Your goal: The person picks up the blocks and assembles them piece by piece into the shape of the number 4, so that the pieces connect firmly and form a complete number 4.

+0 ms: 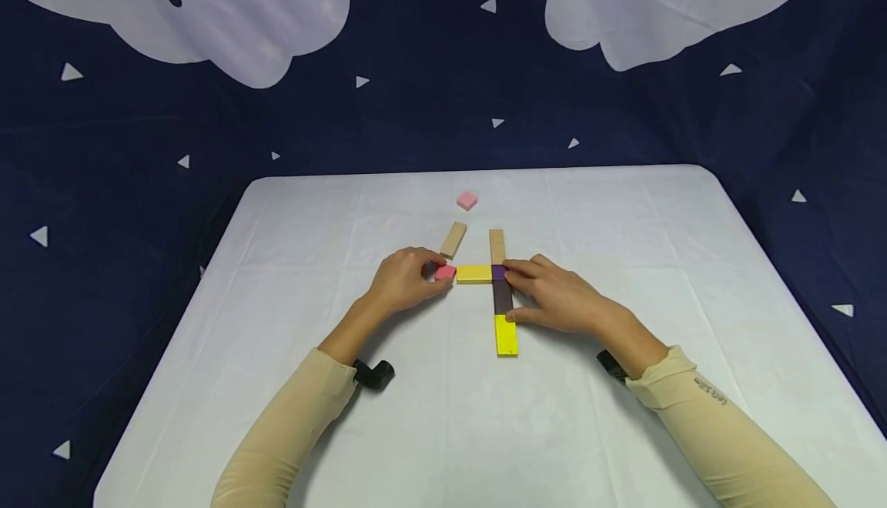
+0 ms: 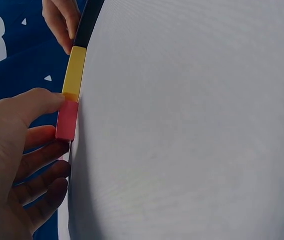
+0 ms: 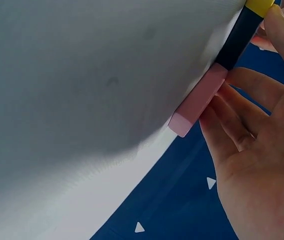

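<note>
Curtain (image 1: 430, 131) of dark blue fills the top of the frame behind a white-covered bench (image 1: 416, 431). Beige sleeves (image 1: 287, 423) rise from the lower edge toward a flat layout of blocks (image 1: 507, 339) at center. A sideways shove could knock that layout askew, most likely if the left pinch pushes too hard or the opposite touch is too light to steady it. The left hand (image 1: 405, 281) reaches in from left of center, thumb and index finger pinching a red block (image 1: 446, 272) against the end of a yellow block (image 1: 474, 274). The right hand (image 1: 557, 296) slants in from the right, its unclenched fingers laid against a pink block (image 3: 199, 100), seen in the right wrist view, thumb spread toward the lower end of a dark block (image 1: 502, 297). Above center lie a loose wooden block (image 1: 453, 239) and a pink tile (image 1: 467, 200).
</note>
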Motion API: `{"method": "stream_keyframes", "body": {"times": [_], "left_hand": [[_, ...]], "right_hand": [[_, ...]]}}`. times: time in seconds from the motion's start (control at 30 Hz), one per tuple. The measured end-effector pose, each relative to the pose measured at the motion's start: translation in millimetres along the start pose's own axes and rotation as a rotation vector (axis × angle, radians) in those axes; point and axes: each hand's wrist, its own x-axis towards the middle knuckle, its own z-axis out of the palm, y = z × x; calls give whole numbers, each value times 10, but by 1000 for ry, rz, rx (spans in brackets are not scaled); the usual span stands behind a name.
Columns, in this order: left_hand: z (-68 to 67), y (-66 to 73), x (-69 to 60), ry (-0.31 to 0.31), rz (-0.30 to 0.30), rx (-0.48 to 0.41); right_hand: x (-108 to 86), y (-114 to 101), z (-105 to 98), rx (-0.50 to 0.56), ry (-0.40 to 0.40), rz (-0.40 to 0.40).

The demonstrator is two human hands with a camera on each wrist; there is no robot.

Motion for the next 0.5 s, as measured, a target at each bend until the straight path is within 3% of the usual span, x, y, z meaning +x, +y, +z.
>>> {"method": "stream_keyframes", "body": {"times": [0.3,0.5], "left_hand": [[-9,4,-12,-8,-9,5],[-46,1,21,5,-39,-42]], "right_hand": [[0,-3,8,1,3,-4],[-3,2,9,0,7,-12]]}}
